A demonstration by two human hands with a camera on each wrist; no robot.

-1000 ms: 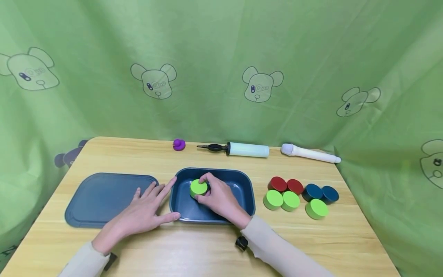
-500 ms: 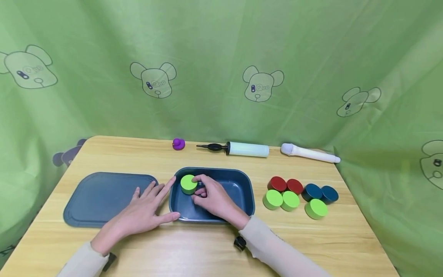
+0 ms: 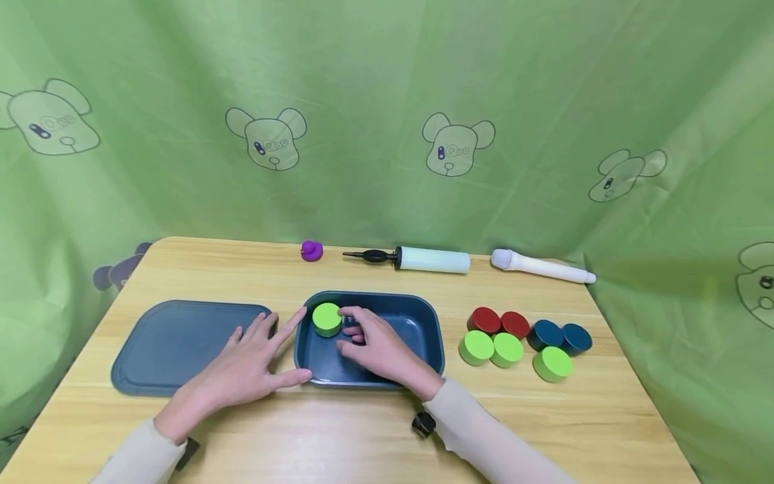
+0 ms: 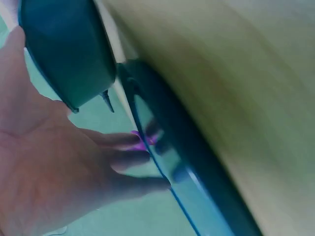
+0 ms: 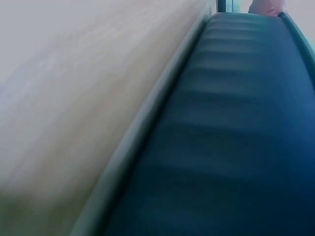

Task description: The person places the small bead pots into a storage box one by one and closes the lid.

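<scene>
One green block [image 3: 326,319] sits far left in the tray [image 3: 408,329] beside the right hand [image 3: 377,346], fingers parted, while the left hand [image 3: 248,363], fingers spread, likely steadies the tray.

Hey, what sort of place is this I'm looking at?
Probably a makeshift tabletop booth for filming or play: a green curtain printed with cartoon animal heads hangs behind and beside a wooden table, which holds a purple toy duck.

A "Q" [image 3: 449,150] plus blurred letters [image 3: 461,151] on the green curtain [image 3: 363,60]
</scene>
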